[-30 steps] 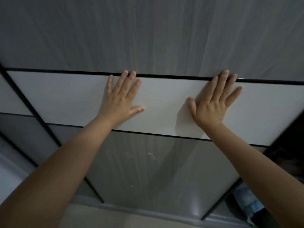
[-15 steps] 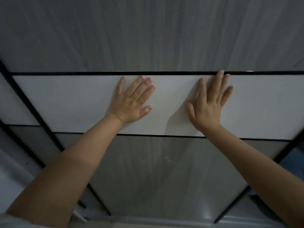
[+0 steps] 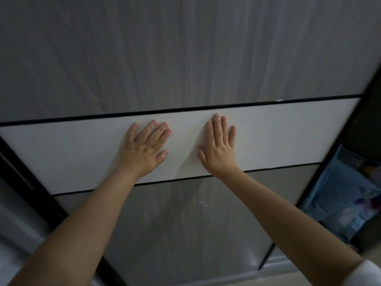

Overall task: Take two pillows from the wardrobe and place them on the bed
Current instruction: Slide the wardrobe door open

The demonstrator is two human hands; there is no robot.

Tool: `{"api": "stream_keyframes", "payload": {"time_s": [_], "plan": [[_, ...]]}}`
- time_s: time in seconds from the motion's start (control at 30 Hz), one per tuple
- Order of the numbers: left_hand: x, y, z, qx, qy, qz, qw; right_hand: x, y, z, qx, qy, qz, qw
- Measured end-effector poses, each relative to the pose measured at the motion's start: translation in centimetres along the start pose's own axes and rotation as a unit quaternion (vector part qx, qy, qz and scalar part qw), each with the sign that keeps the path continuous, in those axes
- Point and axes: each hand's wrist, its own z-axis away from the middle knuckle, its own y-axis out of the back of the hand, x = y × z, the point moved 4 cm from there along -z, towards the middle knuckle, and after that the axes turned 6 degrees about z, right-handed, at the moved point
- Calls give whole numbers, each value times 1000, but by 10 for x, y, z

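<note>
Wardrobe (image 3: 185,58) gap: blue bedding (image 3: 342,195) inside

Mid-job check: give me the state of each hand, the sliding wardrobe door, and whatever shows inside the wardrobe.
left hand: open, flat on the door's white band, holding nothing.
right hand: open, flat on the same band, holding nothing.
sliding wardrobe door: partly open, dark gap at its right edge.
blue fabric item: inside the wardrobe, untouched; cannot tell if it is a pillow.
</note>
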Motion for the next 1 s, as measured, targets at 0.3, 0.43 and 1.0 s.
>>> {"api": "stream_keyframes", "payload": {"time_s": [0.3, 0.43, 1.0], "plan": [[-41, 39, 35, -59, 60, -31, 996, -59, 8, 1, -39, 94, -4, 995], [-45, 51, 36, -126, 97, -12, 987, -66, 2, 1, -81, 104, -49, 990], [72, 49, -55, -257, 134, 239, 927, 53, 55, 46, -118, 38, -77, 989]]}}
